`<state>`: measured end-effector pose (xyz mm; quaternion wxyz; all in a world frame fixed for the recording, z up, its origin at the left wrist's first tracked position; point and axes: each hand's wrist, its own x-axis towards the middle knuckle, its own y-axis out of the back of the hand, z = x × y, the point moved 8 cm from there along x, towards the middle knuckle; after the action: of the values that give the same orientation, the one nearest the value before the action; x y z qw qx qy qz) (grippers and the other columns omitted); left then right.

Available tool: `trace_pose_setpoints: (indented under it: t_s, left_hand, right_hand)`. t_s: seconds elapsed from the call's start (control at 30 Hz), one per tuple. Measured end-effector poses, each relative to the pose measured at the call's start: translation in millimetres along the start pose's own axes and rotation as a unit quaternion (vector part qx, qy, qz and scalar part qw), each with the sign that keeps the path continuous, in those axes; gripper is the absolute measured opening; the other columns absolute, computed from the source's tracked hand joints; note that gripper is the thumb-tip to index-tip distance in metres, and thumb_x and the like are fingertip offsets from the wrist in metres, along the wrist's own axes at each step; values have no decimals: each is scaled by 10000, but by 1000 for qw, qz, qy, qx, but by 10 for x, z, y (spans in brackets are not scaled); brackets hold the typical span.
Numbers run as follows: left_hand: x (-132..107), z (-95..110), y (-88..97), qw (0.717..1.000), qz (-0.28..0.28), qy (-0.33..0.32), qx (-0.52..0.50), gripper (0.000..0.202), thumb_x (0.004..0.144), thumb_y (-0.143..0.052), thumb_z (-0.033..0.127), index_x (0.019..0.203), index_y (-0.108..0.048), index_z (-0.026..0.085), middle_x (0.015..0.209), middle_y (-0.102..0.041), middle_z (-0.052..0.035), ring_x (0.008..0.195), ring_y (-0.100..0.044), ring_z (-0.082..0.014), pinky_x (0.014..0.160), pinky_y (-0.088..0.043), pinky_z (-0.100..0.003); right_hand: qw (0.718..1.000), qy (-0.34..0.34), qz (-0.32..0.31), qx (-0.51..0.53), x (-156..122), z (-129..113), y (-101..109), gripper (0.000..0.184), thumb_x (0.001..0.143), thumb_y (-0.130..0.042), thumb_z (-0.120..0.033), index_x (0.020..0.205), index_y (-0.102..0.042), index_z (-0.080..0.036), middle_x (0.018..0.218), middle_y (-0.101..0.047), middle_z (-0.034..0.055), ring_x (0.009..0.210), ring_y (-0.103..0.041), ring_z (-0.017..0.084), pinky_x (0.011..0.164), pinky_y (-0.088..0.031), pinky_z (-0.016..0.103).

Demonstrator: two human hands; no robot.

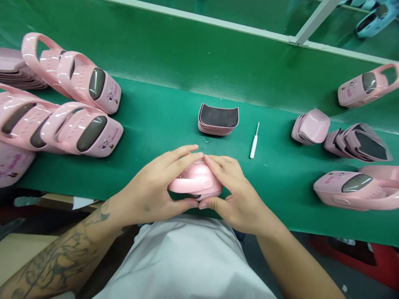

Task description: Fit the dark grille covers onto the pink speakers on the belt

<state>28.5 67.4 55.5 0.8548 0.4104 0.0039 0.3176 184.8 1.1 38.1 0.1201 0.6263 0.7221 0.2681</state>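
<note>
Both hands are pressed in around a pink slipper (195, 181), right in front of the person's white shirt (183, 253); whether it rests on the tabletop (174, 124) or is held just off it, I can't quite tell. The left hand (149, 187) cups one side and the right hand (233, 187) the other, with fingertips meeting on top and thumbs nearly touching below.

Straight ahead of the hands sits a stack of insoles (218, 120), dark faces up. To its right, within easy reach of the right hand, lies a white-handled awl (254, 141), and a few clear specks (205, 143) sit just beyond the fingertips. Off to the left of the hands lies a heap of finished slippers (81, 128); off to the right are more insoles (358, 143) and another slipper (358, 187).

The glossy plastic looks slippery, so a slackened grip could let the slipper squirt out. The awl's bare point could prick a hand reaching across carelessly, and its slim handle might roll if bumped. A careless elbow could also send the leaning heap sliding.
</note>
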Motion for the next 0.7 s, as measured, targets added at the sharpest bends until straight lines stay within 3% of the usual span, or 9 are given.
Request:
trace_pose_setpoints:
  t_s: [0.1, 0.2, 0.4, 0.57, 0.7]
  left_hand:
    - [26, -4, 5, 1000, -4, 23, 2, 779, 877, -846, 314, 1577, -516, 226, 1520, -686, -147, 1385, -684, -322, 1198, -552, -447]
    - [-3, -71, 1, 999, 14, 42, 4, 792, 833, -878, 329, 1546, -549, 226, 1464, -722, -141, 1307, -729, -325, 1133, -597, -439]
    - [-35, -101, 35, 997, 69, -4, -32, 786, 781, -951, 344, 1479, -613, 211, 1424, -721, -172, 1294, -725, -338, 1087, -624, -439]
    - [-48, -67, 56, 994, 100, -30, -24, 768, 789, -964, 347, 1462, -624, 197, 1427, -729, -198, 1315, -727, -356, 1108, -620, -468]
    - [-48, -66, 64, 991, 117, -38, -47, 743, 773, -977, 351, 1420, -644, 201, 1337, -773, -183, 1225, -765, -337, 1035, -647, -460]
  right_hand:
    - [1000, -23, -10, 2, 43, 40, -13, 976, 906, -879, -413, 1719, -345, -335, 1715, -492, 118, 1593, -451, 358, 1305, -416, 622]
    - [999, -38, -21, 11, 47, 78, -29, 950, 925, -860, -420, 1720, -341, -375, 1780, -401, 98, 1651, -384, 349, 1329, -391, 620]
    - [997, 7, -61, 35, 51, -27, -77, 937, 1009, -760, -379, 1761, -202, -363, 1832, -276, 104, 1708, -257, 312, 1362, -322, 619]
    - [997, 32, -50, 43, 85, -68, -42, 888, 1012, -758, -338, 1749, -263, -346, 1809, -337, 110, 1687, -318, 318, 1353, -350, 603]
    - [998, 36, -27, 50, 88, -50, -16, 811, 1003, -774, -320, 1711, -379, -337, 1753, -449, 113, 1650, -400, 322, 1343, -381, 590]
